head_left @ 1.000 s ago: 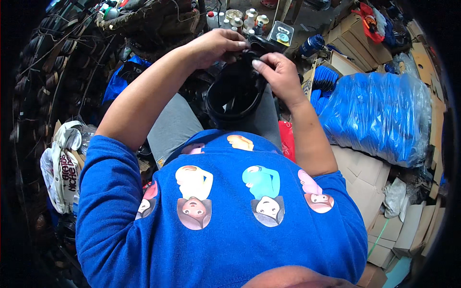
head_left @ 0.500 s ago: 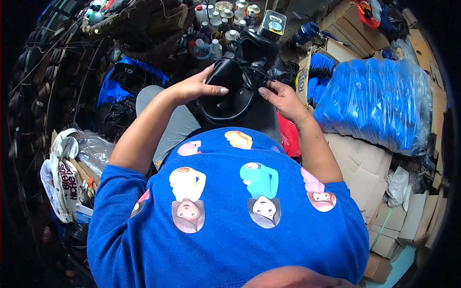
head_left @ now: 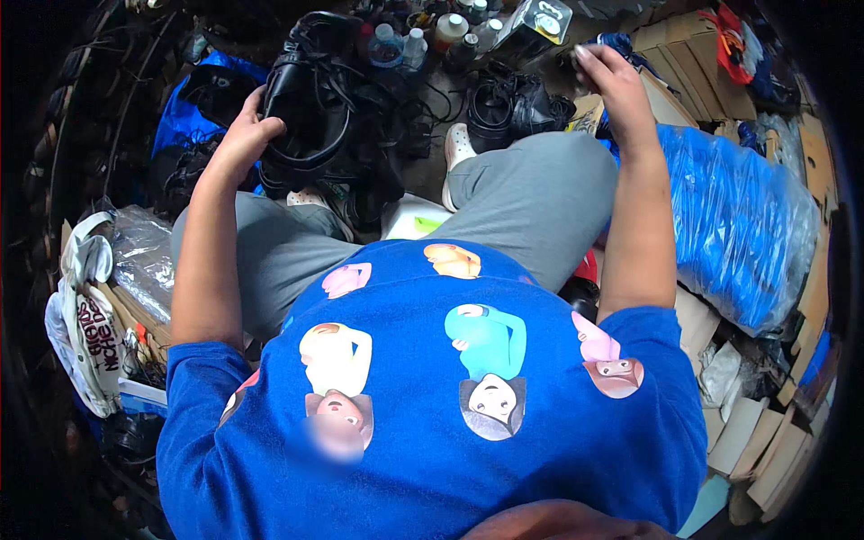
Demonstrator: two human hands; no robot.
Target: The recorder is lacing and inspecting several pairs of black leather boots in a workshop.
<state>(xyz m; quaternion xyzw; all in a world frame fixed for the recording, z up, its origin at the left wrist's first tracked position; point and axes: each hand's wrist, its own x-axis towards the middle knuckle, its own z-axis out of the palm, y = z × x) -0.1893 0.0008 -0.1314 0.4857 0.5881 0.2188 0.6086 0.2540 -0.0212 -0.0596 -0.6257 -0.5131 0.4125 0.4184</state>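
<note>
My left hand (head_left: 247, 137) grips the side of a black leather lace-up shoe (head_left: 286, 83), thumb toward its opening and fingers partly hidden behind it. The shoe is held over my left knee, its opening facing me. My right hand (head_left: 621, 90) is raised far off to the right, apart from the shoe. Its thumb and forefinger are pinched together. Something small and dark shows by the fingertips, too blurred to make out. Between the two hands, a pair of black shoes (head_left: 513, 106) with laces lies beyond my right knee.
Several bottles (head_left: 414, 49) and a square tin (head_left: 535, 29) stand at the back. Blue items in clear plastic (head_left: 738, 225) are heaped on the right, beside cardboard boxes (head_left: 697, 54). A blue bag (head_left: 184, 103) and a white cloth bag (head_left: 85, 310) lie on the left.
The shoe has moved left and slightly up in my left hand. My right hand has let go of it and swung up and right. My knees have spread apart, showing my feet.
</note>
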